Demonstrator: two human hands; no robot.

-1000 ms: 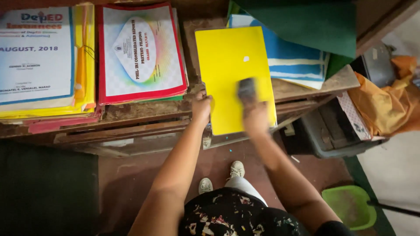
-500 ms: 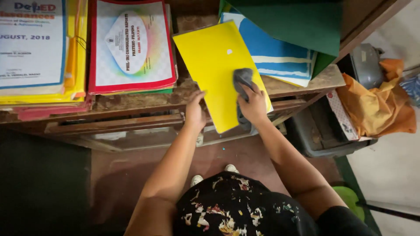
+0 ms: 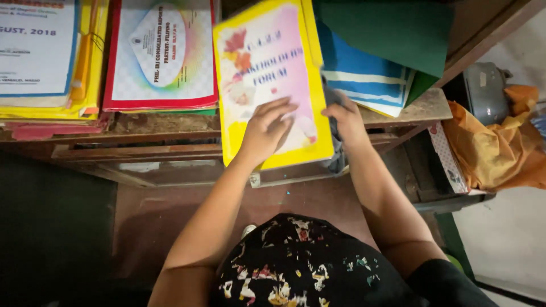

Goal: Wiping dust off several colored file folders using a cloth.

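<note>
Flipped since half a second ago, the yellow folder (image 3: 267,85) now shows its printed pink-and-white cover where a plain yellow face showed before, and it lies nearer upright on the wooden shelf (image 3: 165,122), its lower edge hanging past the shelf's front lip. The left hand (image 3: 267,126) lies flat on the cover's lower half, fingers spread and pinning it rather than gripping. At the folder's 3 o'clock edge the right hand (image 3: 345,118) is closed on a grey cloth (image 3: 335,142), which trails down behind the wrist. At 9 o'clock from the folder lies a red-bordered report (image 3: 162,57); at 3 o'clock, a blue-striped folder (image 3: 369,74) under a green sheet (image 3: 392,31). By my reading, wiping is the step in hand, with this fresh face unwiped; the next move calls for the left hand to hold firm while the cloth sweeps the cover.
</note>
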